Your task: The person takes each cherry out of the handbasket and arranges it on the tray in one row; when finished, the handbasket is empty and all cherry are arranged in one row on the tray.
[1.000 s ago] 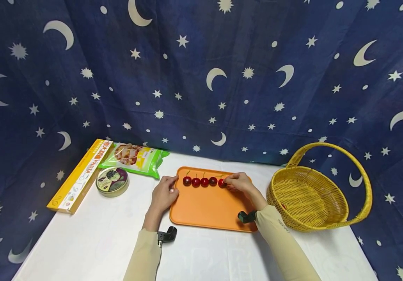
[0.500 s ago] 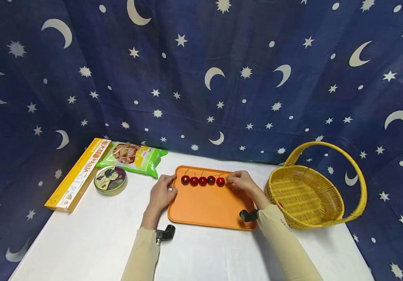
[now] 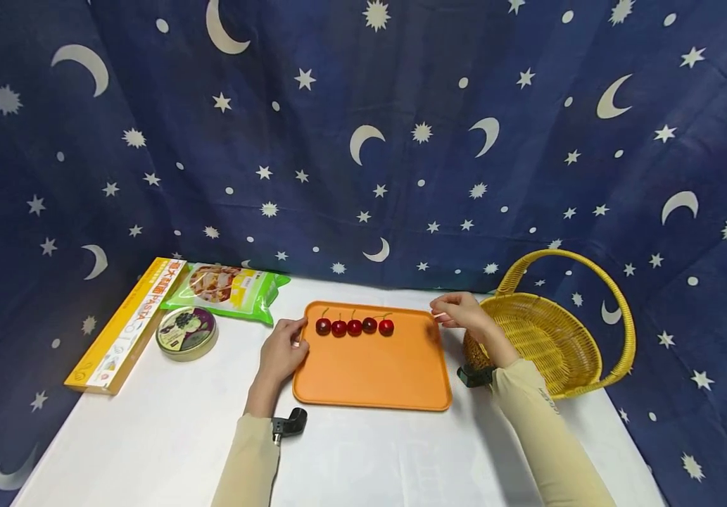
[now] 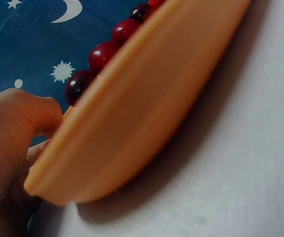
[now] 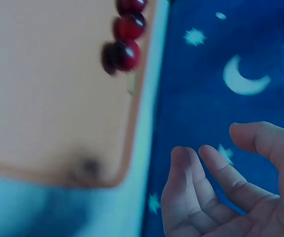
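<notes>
Several dark red cherries with stems lie in a row along the far side of an orange tray. My left hand grips the tray's left edge near the far corner; in the left wrist view its thumb and fingers close around the rim. Beyond the tray's far right corner, my right hand hovers between tray and basket. The right wrist view shows that hand with fingers loosely bent, thumb apart, and nothing held. A yellow woven basket with a tall handle stands just right of it.
Left of the tray are a round tin, a green food bag and a long yellow pasta box. A dark blue curtain with moons and stars hangs behind the white-covered table.
My right hand has let go of the rightmost cherry and moved right, off the tray toward the basket. The left hand keeps its hold on the tray. The head view has shifted slightly.
</notes>
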`<state>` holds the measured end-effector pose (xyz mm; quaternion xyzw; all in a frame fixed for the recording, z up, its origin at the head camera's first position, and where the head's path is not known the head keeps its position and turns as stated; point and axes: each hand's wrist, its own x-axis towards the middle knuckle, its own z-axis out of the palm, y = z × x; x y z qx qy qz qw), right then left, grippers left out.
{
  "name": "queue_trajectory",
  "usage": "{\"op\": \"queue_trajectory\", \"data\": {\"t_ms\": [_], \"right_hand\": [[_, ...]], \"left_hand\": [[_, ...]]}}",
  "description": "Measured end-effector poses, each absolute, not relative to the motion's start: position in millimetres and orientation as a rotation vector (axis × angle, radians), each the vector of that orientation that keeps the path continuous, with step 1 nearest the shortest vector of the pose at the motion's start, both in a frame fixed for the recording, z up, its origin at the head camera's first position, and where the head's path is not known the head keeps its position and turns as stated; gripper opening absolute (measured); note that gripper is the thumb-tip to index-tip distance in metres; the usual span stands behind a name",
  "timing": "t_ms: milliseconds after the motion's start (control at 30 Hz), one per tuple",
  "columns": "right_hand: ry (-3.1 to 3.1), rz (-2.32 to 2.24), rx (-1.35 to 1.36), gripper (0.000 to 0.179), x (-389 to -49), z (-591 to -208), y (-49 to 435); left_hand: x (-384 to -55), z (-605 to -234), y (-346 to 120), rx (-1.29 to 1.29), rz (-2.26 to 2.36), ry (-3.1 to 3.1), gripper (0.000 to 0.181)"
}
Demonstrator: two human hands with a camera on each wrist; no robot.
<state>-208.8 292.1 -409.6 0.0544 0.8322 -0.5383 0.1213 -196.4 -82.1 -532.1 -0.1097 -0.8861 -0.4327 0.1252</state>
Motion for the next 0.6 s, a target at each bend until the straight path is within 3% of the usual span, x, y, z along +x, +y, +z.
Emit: {"op": "queue_trajectory", "data": {"t_ms": [333, 600], "right_hand": [[2.416, -1.564, 0.155, 0.04, -200, -378, 353], [2.353, -1.41, 0.105, 0.041, -187, -391, 398]], "left_hand": [[-197, -531, -86, -0.298, -1.25, -2.589, 0.05], [-196, -532, -83, -0.32, -1.26, -2.592, 0.049]]}}
